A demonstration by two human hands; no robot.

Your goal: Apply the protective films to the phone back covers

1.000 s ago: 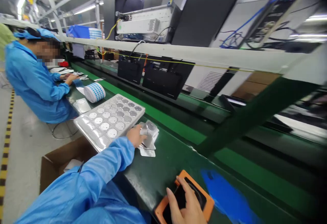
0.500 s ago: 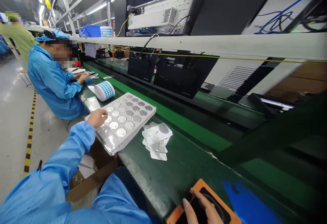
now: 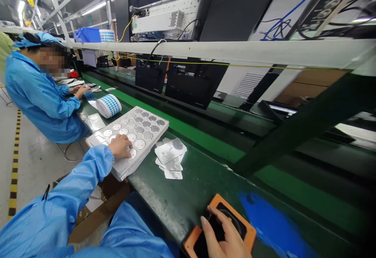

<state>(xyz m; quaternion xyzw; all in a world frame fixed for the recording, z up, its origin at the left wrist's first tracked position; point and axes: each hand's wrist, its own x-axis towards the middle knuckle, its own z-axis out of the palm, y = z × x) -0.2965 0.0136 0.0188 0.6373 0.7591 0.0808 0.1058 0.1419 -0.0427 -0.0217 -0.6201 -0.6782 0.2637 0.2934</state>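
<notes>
Sliding down the blister tray (image 3: pixel 148 147) from its earlier spot, the left hand (image 3: pixel 120 146) is curling just beside a silver disc (image 3: pixel 132 153), any pinch hidden, while the right hand (image 3: pixel 225 238) is lying spread on an orange-framed black pad (image 3: pixel 249 232).

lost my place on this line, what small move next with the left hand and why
Probably lift the round silver disc beside your left hand out of its pocket in the clear plastic tray. Your fingers are already at its edge, and your right hand is on the orange-framed black holder, so the left seems the better one to do it.
</notes>
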